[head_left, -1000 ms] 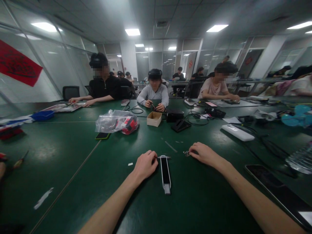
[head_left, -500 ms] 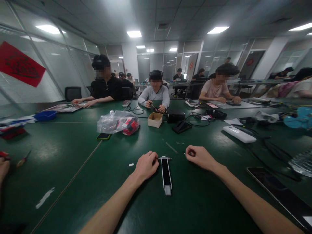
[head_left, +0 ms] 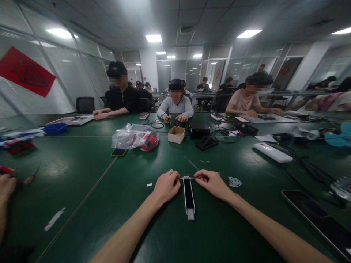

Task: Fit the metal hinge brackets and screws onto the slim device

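Observation:
In front of me on the green table lies a long, narrow device with a white frame and a black middle. A thin metal rod crosses its far end. My left hand is closed, its thumb and fingertips pinching the rod's left end. At the rod's right end the fingertips of my right hand are pinched together. Whether a smaller part is also between them is hidden. Just right of this hand rests a small grey-white cut-out piece.
Beyond my hands are a clear plastic bag with red items, a small open box and a black box. A white power bank, cables and a dark tablet-like slab lie right. Several people sit around; a person's hand shows at left.
My right hand has moved left to the rod's right end, uncovering the small grey-white piece. My left hand stays at the rod. The view has turned slightly left.

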`<state>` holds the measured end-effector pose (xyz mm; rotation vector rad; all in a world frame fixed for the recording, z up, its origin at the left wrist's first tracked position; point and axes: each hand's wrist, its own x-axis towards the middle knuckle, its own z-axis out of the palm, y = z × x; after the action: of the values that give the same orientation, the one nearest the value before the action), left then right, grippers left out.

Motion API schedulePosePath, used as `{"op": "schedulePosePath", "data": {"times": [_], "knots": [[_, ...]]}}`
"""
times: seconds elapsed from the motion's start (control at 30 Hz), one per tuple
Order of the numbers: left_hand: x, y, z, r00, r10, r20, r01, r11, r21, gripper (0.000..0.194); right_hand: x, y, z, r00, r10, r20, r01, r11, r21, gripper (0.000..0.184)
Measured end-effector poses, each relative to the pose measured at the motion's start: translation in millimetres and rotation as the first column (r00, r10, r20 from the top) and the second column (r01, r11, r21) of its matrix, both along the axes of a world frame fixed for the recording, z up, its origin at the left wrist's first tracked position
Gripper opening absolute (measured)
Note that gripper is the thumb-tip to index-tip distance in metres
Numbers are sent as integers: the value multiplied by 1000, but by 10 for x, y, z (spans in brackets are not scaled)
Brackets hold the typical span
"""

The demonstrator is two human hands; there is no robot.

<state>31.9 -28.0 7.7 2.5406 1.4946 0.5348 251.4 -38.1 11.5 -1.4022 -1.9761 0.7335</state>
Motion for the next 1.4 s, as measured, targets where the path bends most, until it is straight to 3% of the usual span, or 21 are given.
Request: {"op": "schedulePosePath", "data": {"times": [0.73,1.4], "knots": [[16,3,24,1000,6,-3,-6,1000,-22,13,24,28,-22,999,46,-13,-46,999,-12,14],[18,-15,50,1000,18,-10,-19,999,-31,13,19,17,11,997,76,-17,-76,997,-17,20]]}}
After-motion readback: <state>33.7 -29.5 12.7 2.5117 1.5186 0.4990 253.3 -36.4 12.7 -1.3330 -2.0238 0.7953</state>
